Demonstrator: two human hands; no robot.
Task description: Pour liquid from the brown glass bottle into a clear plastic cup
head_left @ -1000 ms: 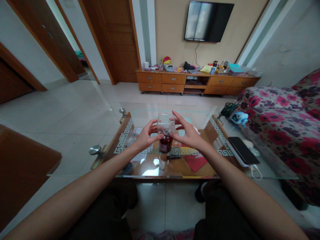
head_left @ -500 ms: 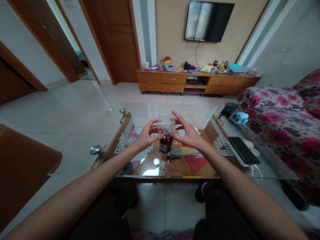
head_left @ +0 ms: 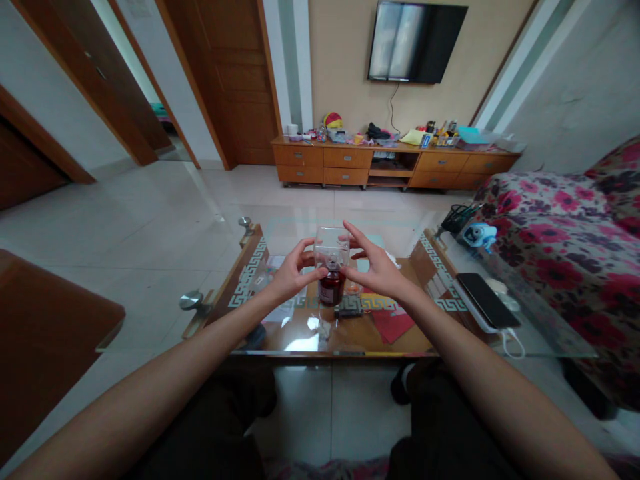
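Note:
A clear, see-through container (head_left: 332, 237) is above a small bottle of dark red liquid (head_left: 330, 292) with a label, on the glass table. Whether the two touch or are one piece, I cannot tell. My left hand (head_left: 296, 272) curves round the container's left side, its thumb low near the bottle's top. From the right, my right hand (head_left: 376, 269) holds the same container, thumb low and index finger stretched up along the side. A small dark object (head_left: 349, 307) lies just right of the bottle; its kind is unclear.
The glass tabletop (head_left: 545, 337) has metal posts at its left. Red paper (head_left: 394, 325) shows near my right forearm. A phone (head_left: 489, 300) with a white cable, a blue toy-like object (head_left: 480, 236) and a black mesh holder (head_left: 456, 217) are at the right, beside a flowered sofa (head_left: 560, 247).

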